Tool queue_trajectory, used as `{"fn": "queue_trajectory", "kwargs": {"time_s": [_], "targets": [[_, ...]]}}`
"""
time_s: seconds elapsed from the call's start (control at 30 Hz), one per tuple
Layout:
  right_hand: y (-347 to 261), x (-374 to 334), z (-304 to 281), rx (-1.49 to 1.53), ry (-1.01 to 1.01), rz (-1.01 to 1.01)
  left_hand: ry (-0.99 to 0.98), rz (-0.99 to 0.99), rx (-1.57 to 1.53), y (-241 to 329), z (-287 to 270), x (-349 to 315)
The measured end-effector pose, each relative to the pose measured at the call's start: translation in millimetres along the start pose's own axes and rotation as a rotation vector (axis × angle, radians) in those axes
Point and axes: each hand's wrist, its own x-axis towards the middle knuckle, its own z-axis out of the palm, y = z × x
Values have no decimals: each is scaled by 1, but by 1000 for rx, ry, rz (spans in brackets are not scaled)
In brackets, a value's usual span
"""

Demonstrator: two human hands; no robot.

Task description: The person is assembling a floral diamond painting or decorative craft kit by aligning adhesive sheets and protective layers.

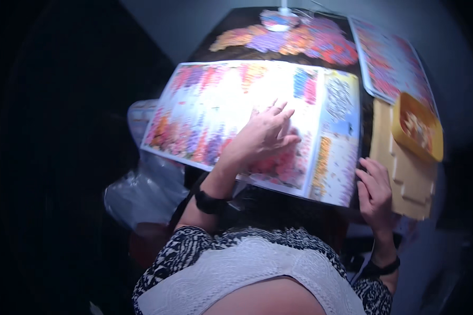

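Observation:
A large printed sheet or board (194, 126) with rows of colourful flowers lies tilted on the dark table. Glare washes out its upper middle. My left hand (268, 128) rests on or just over it, fingers spread, with nothing held. Along the sheet's right side runs a panel (337, 126) with yellow, blue and purple flower pictures. Beside this panel's lower right edge is my right hand (374, 189), its fingers loosely bent and apart; whether the fingertips touch the edge cannot be made out.
Many small colourful pieces (294, 42) lie spread at the far side, below a white lamp (284, 21). Another flower print (394, 63) sits at the far right. A yellow tray (436, 144) of small pieces rests on stepped tan cardboard (404, 184). Clear plastic wrap (147, 191) hangs at the left.

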Motion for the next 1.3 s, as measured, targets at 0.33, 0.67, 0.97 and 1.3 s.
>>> {"fn": "queue_trajectory", "kwargs": {"time_s": [0.33, 0.67, 0.97, 1.3], "targets": [[-47, 10, 33, -141, -254, -61, 713, -648, 227, -151, -82, -99], [-64, 43, 72, -95, -101, 96, 707, -1257, 284, -276, -130, -178], [-74, 55, 89, -161, -47, 198, 680, -1257, 202, -304, -139, -194], [-79, 56, 110, -252, -30, 230, 826, -912, 132, -358, -135, -198]]}}
